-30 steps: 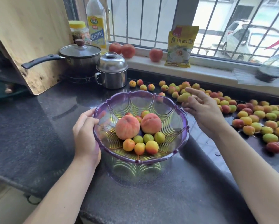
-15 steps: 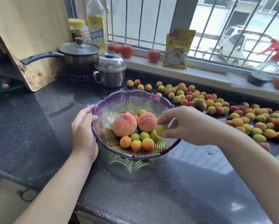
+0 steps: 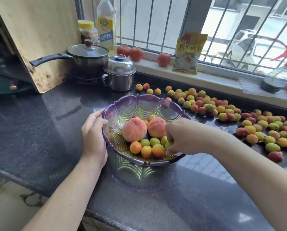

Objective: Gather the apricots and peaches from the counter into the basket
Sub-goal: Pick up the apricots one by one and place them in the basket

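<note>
A clear purple basket (image 3: 139, 104) stands on the dark counter and holds two big peaches (image 3: 134, 132) and several small apricots (image 3: 146, 151). My left hand (image 3: 93, 137) grips the basket's left rim. My right hand (image 3: 181, 136) reaches down inside the basket at its right side, fingers curled round a greenish apricot (image 3: 169, 144) among the others. Many loose apricots (image 3: 256, 130) lie scattered over the counter to the right and behind the basket.
A lidded saucepan (image 3: 88, 55) and a steel lidded pot (image 3: 119, 73) stand behind the basket. A wooden board (image 3: 38, 39) leans at back left. On the windowsill are three tomatoes (image 3: 163, 59), a yellow packet (image 3: 188, 53), bottles and a spray bottle (image 3: 279, 75).
My right hand picked a greenish apricot from the counter pile, carried it left over the basket and has lowered it among the fruit inside. My left hand stayed on the rim.
</note>
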Tool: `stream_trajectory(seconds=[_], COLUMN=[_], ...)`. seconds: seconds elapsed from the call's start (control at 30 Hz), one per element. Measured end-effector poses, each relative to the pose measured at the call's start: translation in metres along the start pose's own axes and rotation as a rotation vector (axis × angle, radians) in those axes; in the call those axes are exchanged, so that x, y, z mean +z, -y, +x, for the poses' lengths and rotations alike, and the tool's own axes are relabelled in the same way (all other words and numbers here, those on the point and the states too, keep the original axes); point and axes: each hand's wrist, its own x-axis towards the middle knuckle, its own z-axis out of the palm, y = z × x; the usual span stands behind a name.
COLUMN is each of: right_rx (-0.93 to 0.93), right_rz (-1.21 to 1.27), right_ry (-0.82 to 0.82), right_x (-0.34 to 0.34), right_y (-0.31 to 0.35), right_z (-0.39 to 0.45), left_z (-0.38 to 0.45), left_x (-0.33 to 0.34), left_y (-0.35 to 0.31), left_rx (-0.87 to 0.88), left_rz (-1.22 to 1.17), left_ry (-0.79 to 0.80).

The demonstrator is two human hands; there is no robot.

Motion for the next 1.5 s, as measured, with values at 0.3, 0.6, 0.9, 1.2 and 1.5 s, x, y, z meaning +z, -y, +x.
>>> stream_trajectory(seconds=[0.3, 0.6, 0.9, 1.2, 1.5], right_rx=[-0.016, 0.217, 0.548, 0.621, 0.644], right_rz=[-0.014, 0.525, 0.844, 0.606, 0.302], right_ry=[-0.02, -0.516, -0.767, -0.759, -0.727], right_x=[0.002, 0.008, 0.095, 0.119, 0.111], right_y=[0.002, -0.061, -0.106, -0.119, -0.145], right_z=[0.001, -0.01, 0.004, 0.038, 0.094], left_z=[0.002, 0.007, 0.025, 0.071, 0.071], left_x=[-0.002, -0.004, -0.008, 0.003, -0.001], left_y=[0.003, 0.007, 0.0, 0.005, 0.003], left_rx=[0.021, 0.04, -0.066, -0.304, -0.279], left_rz=[0.016, -0.032, 0.032, -0.027, -0.013], left_ry=[0.001, 0.046, 0.186, 0.478, 0.412])
